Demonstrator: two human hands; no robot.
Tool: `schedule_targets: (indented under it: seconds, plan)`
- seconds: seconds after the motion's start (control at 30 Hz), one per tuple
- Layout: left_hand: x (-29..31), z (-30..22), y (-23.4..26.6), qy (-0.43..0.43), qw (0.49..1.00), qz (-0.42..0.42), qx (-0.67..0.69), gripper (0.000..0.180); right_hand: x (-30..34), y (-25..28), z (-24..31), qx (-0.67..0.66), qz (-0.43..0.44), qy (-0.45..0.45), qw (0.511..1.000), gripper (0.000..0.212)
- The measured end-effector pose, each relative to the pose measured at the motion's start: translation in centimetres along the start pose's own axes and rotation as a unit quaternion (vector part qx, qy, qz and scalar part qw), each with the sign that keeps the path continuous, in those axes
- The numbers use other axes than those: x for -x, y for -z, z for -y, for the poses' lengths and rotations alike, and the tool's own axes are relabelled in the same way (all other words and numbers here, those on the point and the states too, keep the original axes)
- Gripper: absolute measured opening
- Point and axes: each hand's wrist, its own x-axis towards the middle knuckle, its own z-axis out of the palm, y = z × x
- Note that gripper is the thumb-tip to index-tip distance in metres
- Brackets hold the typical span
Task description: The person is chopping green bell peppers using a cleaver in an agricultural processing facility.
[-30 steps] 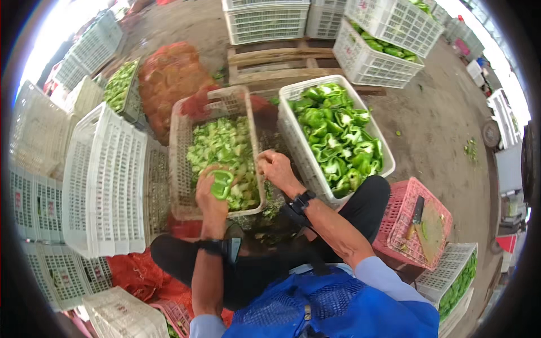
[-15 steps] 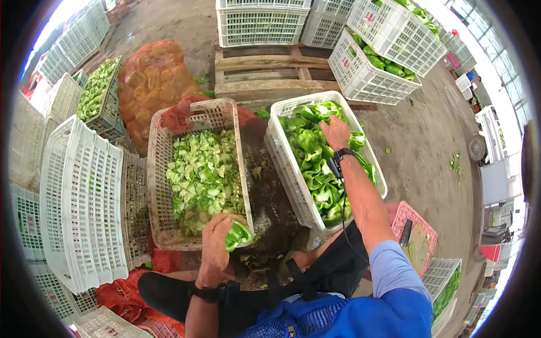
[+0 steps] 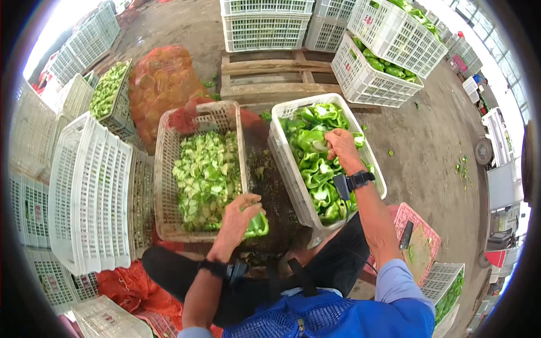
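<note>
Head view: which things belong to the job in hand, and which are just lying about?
In the job:
left hand, holding a cut green pepper
right hand, at pepper pieces in a white crate
beige crate of green scraps

Apparently aside:
orange mesh sack
wooden pallet
stacked white crates at left

Bright, diffuse daylight falls on the floor (image 3: 420,146), with white glare burning out both upper sides. The green peppers (image 3: 322,194) catch glossy highlights. Fisheye distortion curves the white crates (image 3: 90,197) at left; black vignetting rings the view.
</note>
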Motion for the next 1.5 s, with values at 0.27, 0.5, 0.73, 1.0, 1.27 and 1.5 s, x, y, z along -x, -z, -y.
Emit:
schedule_targets:
  seconds: [0.27, 0.5, 0.73, 1.0, 1.27, 1.5]
  plan:
    - [0.3, -0.9, -1.4, -0.008, 0.989, 0.109, 0.102, 0.069, 13.9, -3.7, 4.0, -0.277, 0.265, -0.196, 0.902, 0.014]
    - [3.0, -1.5, -1.0, 0.027, 0.979, 0.147, 0.14, 0.049, 17.6, -7.2, 2.3, -0.274, 0.246, -0.179, 0.912, 0.014]
    - [1.6, 2.3, 0.6, -0.024, 0.999, 0.029, 0.012, 0.037, 19.7, -10.8, 1.0, 0.379, 0.122, 0.366, 0.841, 0.056]
    - [2.0, 1.1, 1.5, -0.079, 0.975, -0.006, -0.208, 0.042, 18.3, -12.8, -1.4, 0.385, 0.186, 0.357, 0.83, 0.04]
    - [2.7, 0.3, 2.2, -0.082, 0.988, 0.007, -0.134, 0.037, 19.3, -13.3, 0.5, 0.158, 0.161, 0.311, 0.923, 0.024]
    - [2.7, 1.5, 4.6, 0.013, 0.99, 0.045, 0.135, 0.036, 18.9, -13.9, 3.1, -0.197, 0.273, 0.045, 0.94, 0.029]
